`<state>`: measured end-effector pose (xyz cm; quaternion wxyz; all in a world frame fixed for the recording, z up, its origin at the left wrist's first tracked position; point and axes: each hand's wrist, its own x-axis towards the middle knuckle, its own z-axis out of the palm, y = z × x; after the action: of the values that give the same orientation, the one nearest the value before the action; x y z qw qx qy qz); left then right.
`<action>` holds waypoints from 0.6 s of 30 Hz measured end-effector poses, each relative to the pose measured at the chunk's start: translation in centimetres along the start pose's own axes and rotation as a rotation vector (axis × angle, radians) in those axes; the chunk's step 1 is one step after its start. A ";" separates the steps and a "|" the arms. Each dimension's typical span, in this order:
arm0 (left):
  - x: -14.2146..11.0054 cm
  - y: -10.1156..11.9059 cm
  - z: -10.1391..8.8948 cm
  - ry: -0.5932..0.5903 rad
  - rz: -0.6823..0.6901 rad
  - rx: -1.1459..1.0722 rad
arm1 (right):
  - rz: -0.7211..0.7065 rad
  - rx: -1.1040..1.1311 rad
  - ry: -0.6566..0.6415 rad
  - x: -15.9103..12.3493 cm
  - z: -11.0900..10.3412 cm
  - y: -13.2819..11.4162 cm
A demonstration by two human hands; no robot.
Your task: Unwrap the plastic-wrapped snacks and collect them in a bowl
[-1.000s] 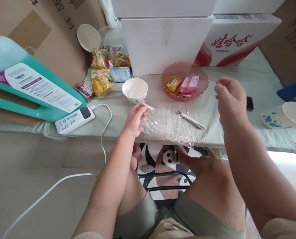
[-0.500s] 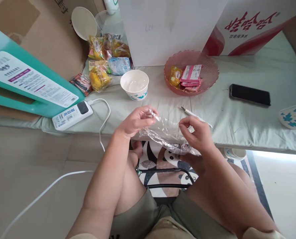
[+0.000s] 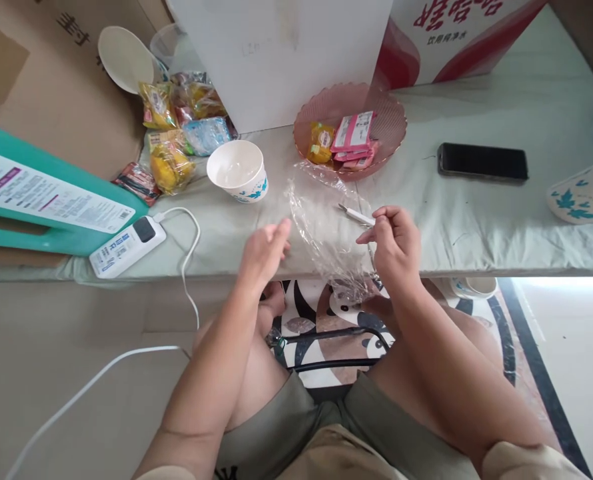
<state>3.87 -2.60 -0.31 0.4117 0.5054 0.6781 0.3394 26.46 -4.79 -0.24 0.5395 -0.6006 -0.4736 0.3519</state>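
Where the table [image 3: 481,240] begins, at far left: a green jug [image 3: 51,190] stands beside a white power bank [image 3: 128,247], whose cable [image 3: 198,230] drops over the edge.
Wrapped snacks [image 3: 169,163]: yellow, blue and red packets lie heaped at the back.
White paper bowl [image 3: 239,173]: it sits upright, blue leaves printed on its side.
Left hand [image 3: 267,250]: fingers half curled, thumb laid along them, near the film's left edge; whether a fold is caught between them cannot be told.
Clear film [image 3: 321,230], risk: a loosened pinch at right could let the sheet slide to the panda floor mat [image 3: 299,327], since its lower end hangs past the table edge; being so thin, it could also cling to itself and ball up.
Clear film, look: transparent and crinkled, glinting along its left edge, bunched at the bottom, it spreads between the two hands.
Pink bowl [image 3: 394,123]: scalloped and holding small packets, it stands behind the film, whose top edge may or may not touch it.
White pen-like tool [image 3: 359,215]: its dark, narrow tip could snag and tear the film if the sheet drags across.
Right hand [image 3: 395,243]: thumb and forefinger press together, apparently pinching the film's right edge.
Black phone [image 3: 483,163], paper cup [image 3: 579,197]: both rest at far right.
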 end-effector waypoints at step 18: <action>0.9 2.7 -1.7 0.053 -0.203 -0.859 | 0.109 0.213 -0.097 -0.5 -0.1 1.1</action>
<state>3.34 -1.13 2.59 0.5980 0.2103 0.5321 0.5613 26.67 -5.25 -1.38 0.5568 -0.5469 -0.4258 0.4578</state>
